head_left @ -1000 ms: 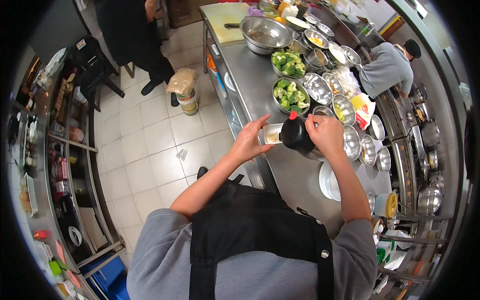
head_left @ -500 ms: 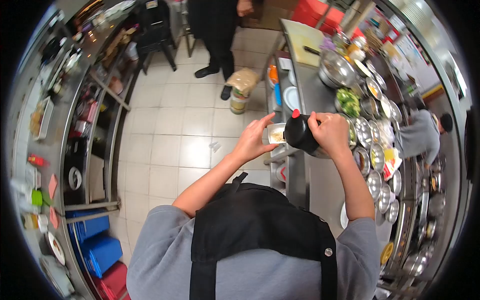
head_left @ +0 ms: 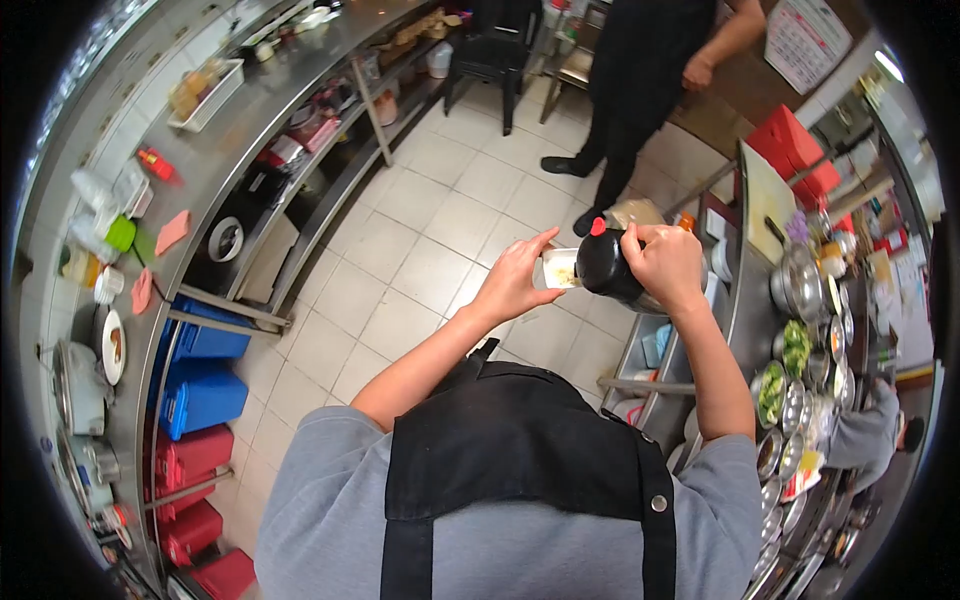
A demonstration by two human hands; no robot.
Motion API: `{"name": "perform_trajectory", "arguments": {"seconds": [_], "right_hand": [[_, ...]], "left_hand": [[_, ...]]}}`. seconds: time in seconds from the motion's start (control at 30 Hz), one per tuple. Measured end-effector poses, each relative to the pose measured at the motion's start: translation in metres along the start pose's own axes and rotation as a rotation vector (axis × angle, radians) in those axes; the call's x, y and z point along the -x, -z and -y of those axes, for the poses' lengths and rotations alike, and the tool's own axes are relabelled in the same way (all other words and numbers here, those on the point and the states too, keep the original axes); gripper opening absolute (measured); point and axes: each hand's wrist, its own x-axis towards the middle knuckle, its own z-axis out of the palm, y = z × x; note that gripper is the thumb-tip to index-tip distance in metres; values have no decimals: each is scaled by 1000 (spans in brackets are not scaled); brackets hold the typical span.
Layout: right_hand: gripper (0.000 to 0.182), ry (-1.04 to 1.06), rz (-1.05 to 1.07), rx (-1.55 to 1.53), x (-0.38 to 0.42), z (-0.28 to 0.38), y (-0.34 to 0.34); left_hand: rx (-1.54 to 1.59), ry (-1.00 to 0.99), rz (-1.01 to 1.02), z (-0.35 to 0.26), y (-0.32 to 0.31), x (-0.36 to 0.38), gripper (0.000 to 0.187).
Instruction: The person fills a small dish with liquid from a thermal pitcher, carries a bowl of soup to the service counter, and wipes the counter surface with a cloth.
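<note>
- Dark round sauce bottle with a red cap (head_left: 607,265) is up in the air now, tipped on its side at chest height over the tiled floor; a second ago it hung over the steel counter (head_left: 745,300), which now sits off to my right, so I've turned away mid-pour.
- My right hand (head_left: 665,265) is clenched around the bottle's body, red cap poking left past my fingers.
- My left hand (head_left: 515,280) pinches the small rectangular steel tray (head_left: 558,268), right up against the cap.
- Another person in black (head_left: 640,70) stands further back.
</note>
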Motion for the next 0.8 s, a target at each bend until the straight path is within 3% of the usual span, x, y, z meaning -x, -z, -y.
{"name": "perform_trajectory", "arguments": {"seconds": [0.4, 0.8], "right_hand": [[32, 332, 34, -159, -142, 84, -82], [32, 623, 42, -315, -328, 149, -172]], "left_hand": [[-107, 231, -274, 77, 94, 1, 92], [-236, 402, -519, 172, 188, -69, 93]]}}
